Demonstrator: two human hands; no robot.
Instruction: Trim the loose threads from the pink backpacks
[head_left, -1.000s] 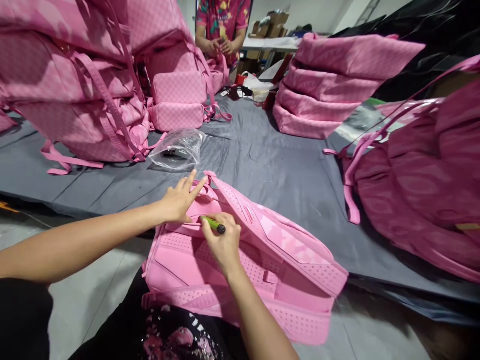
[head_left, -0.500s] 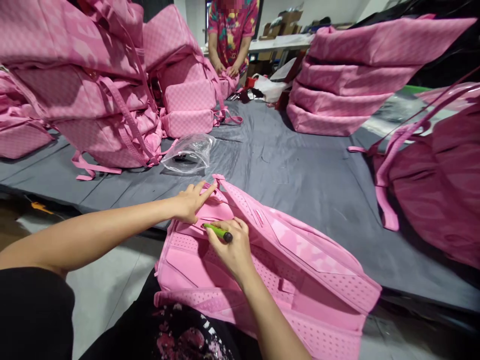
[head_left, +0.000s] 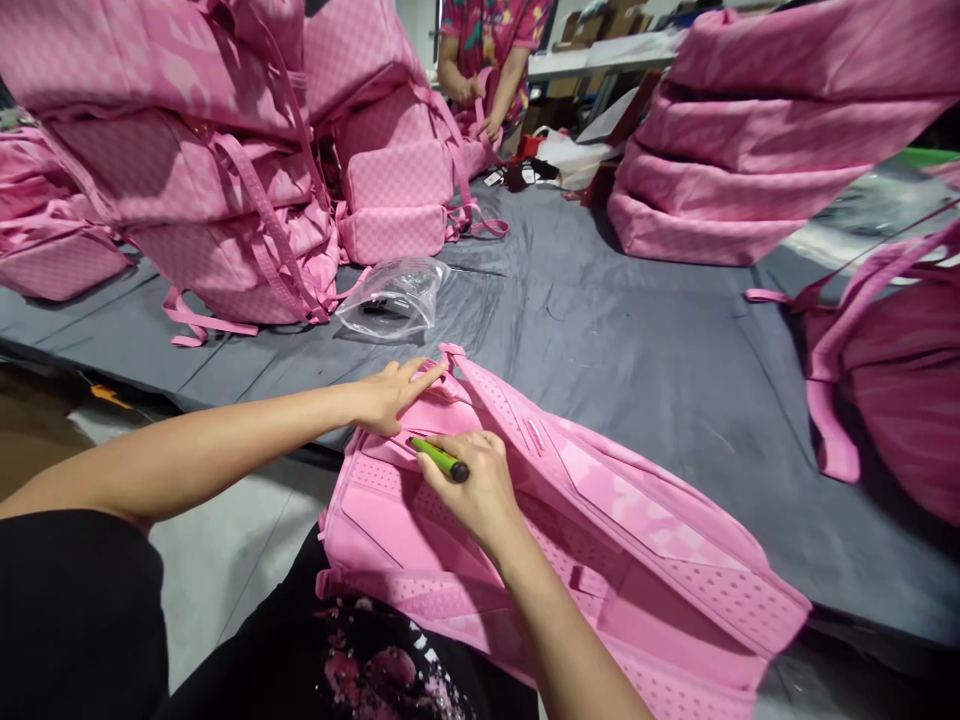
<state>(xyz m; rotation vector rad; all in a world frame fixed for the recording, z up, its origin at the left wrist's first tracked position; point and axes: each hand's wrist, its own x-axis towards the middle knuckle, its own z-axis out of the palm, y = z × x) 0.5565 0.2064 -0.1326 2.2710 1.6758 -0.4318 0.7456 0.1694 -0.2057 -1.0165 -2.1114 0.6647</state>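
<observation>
A backpack (head_left: 570,540) lies on the near edge of my worktop (head_left: 637,350), with a plastic bag (head_left: 390,298) just behind it. Stacked backpacks (head_left: 187,160) stand behind left, another stack (head_left: 750,140) behind right, and a co-worker (head_left: 487,50) stands at the far end.

My right hand (head_left: 480,490) hides the green pen's (head_left: 439,459) tip; frame edge crops the pink mesh-backed backpack (head_left: 600,540).

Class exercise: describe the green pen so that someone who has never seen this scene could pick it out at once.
Start at the grey table, then find the pink backpack lying over its near edge. The right hand holds the green pen against its top; it is the only green, black-tipped thing among pink fabric.
</observation>
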